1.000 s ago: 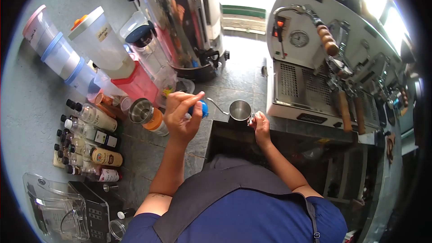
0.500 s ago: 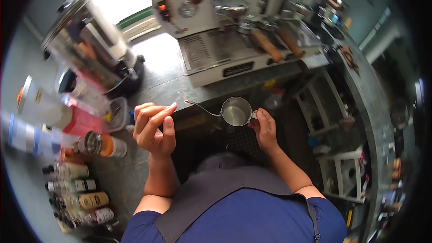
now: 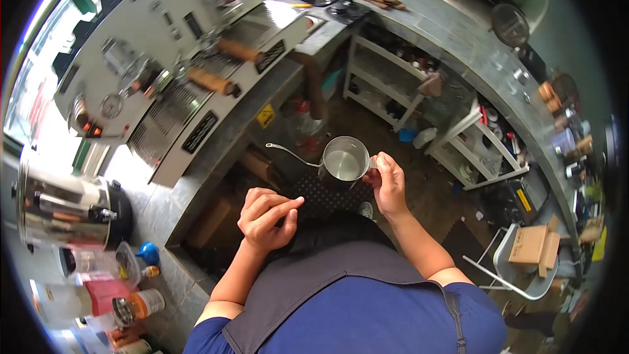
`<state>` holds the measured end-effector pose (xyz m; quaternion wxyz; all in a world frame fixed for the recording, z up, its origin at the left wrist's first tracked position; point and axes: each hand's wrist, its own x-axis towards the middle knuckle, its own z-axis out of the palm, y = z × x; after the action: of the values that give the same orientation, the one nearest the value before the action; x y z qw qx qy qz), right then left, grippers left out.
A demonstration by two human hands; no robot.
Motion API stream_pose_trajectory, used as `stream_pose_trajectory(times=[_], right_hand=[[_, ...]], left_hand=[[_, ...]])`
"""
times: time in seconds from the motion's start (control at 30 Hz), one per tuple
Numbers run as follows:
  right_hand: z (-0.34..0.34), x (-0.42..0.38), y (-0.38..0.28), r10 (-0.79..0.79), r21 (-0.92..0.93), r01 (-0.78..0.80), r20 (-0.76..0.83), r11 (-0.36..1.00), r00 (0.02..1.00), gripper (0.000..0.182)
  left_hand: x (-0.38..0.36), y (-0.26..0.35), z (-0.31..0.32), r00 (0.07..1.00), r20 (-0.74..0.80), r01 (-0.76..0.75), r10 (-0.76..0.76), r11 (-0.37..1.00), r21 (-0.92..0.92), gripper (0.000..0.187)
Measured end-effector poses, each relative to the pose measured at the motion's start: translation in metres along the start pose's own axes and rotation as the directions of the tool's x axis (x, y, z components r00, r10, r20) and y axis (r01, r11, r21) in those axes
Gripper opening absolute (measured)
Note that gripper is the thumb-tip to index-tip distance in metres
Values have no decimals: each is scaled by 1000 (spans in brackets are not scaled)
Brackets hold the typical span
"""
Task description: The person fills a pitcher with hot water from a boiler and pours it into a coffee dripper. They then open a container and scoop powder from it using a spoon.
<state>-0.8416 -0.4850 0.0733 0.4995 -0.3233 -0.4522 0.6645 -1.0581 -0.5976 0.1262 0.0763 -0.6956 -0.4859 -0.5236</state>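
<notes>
In the head view, my right hand (image 3: 386, 185) is closed around the handle of a small metal gooseneck pouring kettle (image 3: 345, 158). No lid is on the kettle, and some clear liquid seems to show inside. Its long thin spout (image 3: 291, 153) points left, away from that hand. Below the spout, my left hand (image 3: 267, 217) hangs in the air in front of the apron (image 3: 327, 269). Its fingers are loosely curled, with the index finger reaching out and the thumb apart. It holds nothing and does not touch the kettle.
An espresso machine (image 3: 190, 85) with wooden-handled portafilters (image 3: 213, 81) stands on the counter at upper left. Lower left are a metal urn (image 3: 65, 203), a blue funnel (image 3: 149, 253) and an orange-labelled jar (image 3: 145, 304). White shelves (image 3: 386, 92) and a chair bearing a cardboard box (image 3: 532, 246) stand right.
My view has turned right, so the espresso machine now sits further left. My left hand has come lower and nearer the kettle. My right hand still holds the kettle in front of me.
</notes>
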Motion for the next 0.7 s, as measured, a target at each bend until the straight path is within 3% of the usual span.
stream_pose_trajectory(times=[0.13,0.27,0.4,0.47,0.5,0.7], right_hand=[[-63,6,-28,15,68,-5,-143,998,990,27],[-160,15,-49,-62,80,72,-121,994,991,22],[-230,16,-98,-45,65,62,-241,996,970,23],[-274,22,-108,-117,9,124,-261,992,958,23],[-290,25,-114,-168,-43,162,-256,986,952,22],[-367,37,-150,-187,70,247,-471,966,862,22]], left_hand=[[28,12,73,996,65,-62,67,994,-87,25],[66,32,162,989,99,-96,113,982,-163,26],[98,57,256,979,102,-142,176,952,-271,28],[116,67,300,976,91,-160,197,936,-314,27],[123,70,318,977,80,-159,196,929,-333,26],[165,95,395,977,61,-159,206,883,-442,16]])
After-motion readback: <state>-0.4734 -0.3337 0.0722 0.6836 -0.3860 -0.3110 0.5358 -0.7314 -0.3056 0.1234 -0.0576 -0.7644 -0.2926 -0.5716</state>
